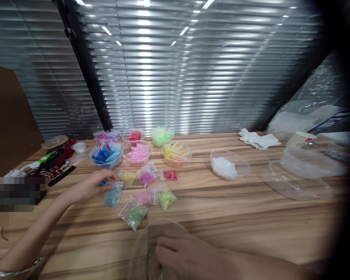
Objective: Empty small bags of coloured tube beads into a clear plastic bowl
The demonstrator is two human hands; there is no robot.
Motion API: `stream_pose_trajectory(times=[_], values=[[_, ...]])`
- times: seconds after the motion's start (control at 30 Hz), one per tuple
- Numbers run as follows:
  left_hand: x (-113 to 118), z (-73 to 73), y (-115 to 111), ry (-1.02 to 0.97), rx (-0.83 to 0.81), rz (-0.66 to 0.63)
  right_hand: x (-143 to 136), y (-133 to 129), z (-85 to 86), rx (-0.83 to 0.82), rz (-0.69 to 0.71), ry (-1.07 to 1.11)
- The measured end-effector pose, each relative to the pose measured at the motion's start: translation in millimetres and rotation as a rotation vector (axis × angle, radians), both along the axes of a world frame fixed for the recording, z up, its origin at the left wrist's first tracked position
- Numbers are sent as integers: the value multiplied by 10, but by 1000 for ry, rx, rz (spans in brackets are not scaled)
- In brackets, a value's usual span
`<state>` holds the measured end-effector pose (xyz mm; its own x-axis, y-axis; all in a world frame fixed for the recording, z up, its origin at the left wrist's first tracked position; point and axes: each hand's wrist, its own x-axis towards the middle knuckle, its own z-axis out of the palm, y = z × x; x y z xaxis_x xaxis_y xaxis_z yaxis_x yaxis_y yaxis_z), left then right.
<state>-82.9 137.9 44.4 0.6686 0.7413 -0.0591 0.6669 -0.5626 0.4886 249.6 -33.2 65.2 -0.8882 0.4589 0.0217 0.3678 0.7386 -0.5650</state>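
Note:
My left hand (pixel 95 184) is at the left, its fingers pinched together at the top of a small zip bag with light blue contents (pixel 112 197). Low in the middle, my right hand (pixel 177 254) reaches over a clear round plastic bowl (pixel 138 249); its fingers are curled down and what they hold, if anything, is hidden. Between the hands lie small bags: green (pixel 135 216), lime (pixel 166 198), pale pink (pixel 144 197), purple (pixel 147 178), yellow (pixel 127 178) and red (pixel 170 175).
Behind the bags stand clear bowls of coloured bags, among them blue (pixel 106 155), pink (pixel 137 153) and yellow-orange (pixel 177 154). A bowl of white pieces (pixel 224 168) is right of centre. Empty clear containers (pixel 297 182) and a paper cup (pixel 300 139) stand at the right, cords (pixel 56 155) at the left.

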Motion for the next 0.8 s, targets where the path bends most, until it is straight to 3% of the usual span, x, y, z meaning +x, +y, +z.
stream_pose_trajectory(times=[0.2, 0.57, 0.8], values=[[75, 128, -99, 4, 23, -31, 22, 23, -113, 13, -14, 55], [215, 304, -289, 59, 116, -78, 80, -27, 224, -75, -116, 37], [300, 547, -560, 122, 211, -141, 166, -62, 268, -148, -177, 114]])
